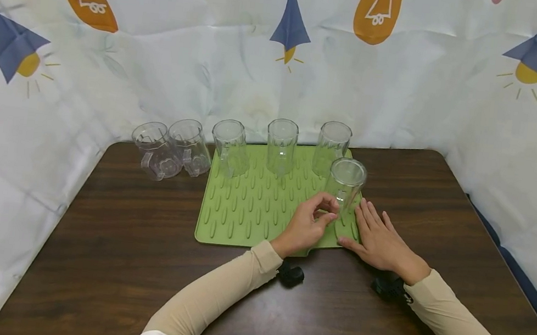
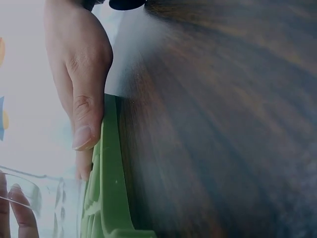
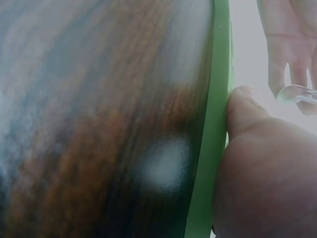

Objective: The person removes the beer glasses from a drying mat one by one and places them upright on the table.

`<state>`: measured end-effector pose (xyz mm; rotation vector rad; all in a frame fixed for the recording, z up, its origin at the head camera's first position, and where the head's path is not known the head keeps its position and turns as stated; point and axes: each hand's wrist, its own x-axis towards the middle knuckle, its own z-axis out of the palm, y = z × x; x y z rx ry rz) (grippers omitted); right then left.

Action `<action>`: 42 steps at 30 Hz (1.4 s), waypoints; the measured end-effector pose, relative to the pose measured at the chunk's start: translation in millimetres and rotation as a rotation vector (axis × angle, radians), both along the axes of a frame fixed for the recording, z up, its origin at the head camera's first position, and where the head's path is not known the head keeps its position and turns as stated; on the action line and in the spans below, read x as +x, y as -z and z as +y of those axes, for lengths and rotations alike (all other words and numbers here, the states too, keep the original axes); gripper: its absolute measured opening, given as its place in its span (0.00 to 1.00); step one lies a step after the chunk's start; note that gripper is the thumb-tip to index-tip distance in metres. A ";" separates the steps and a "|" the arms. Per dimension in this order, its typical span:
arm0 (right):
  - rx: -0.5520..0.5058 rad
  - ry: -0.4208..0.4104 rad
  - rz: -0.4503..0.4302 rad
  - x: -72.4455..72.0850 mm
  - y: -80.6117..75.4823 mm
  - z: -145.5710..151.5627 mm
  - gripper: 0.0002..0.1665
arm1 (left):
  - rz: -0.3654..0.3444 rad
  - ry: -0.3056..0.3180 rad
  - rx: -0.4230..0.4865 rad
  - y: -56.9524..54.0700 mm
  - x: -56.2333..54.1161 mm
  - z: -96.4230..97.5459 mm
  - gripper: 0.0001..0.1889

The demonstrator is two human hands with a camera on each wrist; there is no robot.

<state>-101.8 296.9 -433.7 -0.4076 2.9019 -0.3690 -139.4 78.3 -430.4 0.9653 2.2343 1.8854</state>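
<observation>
A clear glass mug (image 1: 346, 179) stands at the right side of the green drying mat (image 1: 243, 217), its top ring looking thick. My left hand (image 1: 309, 222) is at the mug's near side, thumb and index finger curled in a pinch at the handle (image 3: 296, 93). Through the glass, some fingers (image 2: 22, 213) show in the left wrist view. My right hand (image 1: 379, 241) lies spread along the mat's right edge beside the mug. Its thumb (image 2: 85, 126) rests at the mat's front corner.
Three more glass mugs (image 1: 281, 147) stand along the mat's back edge. Left of the mat, two glass mugs (image 1: 157, 149) sit close together on the dark wooden table (image 1: 104, 259). Patterned white cloth (image 1: 243, 37) hangs behind the table and at its sides.
</observation>
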 end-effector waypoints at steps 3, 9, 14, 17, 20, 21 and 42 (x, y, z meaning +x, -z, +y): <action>-0.004 0.002 -0.004 0.0 -0.4 -0.3 0.59 | 0.004 -0.003 0.005 -0.7 0.3 -2.5 0.06; 0.008 0.003 -0.006 0.4 0.1 -0.8 0.59 | -0.006 -0.020 0.018 -2.9 0.7 -7.4 0.07; 0.016 0.002 0.000 0.8 -0.3 -0.6 0.59 | -0.012 -0.025 0.037 -4.9 0.8 -12.2 0.07; 0.012 0.003 -0.003 1.0 -0.1 0.1 0.59 | -0.008 -0.019 0.038 -5.7 0.6 -14.8 0.07; 0.007 0.002 -0.006 1.1 0.0 0.5 0.60 | 0.002 -0.012 0.031 -6.6 0.2 -17.6 0.06; 0.004 0.001 -0.006 1.1 -0.2 0.5 0.59 | 0.005 -0.011 0.028 -7.0 0.1 -18.7 0.06; 0.009 -0.012 -0.005 1.2 -2.4 -2.5 0.58 | 0.042 -0.013 -0.007 -14.9 1.0 -45.8 0.08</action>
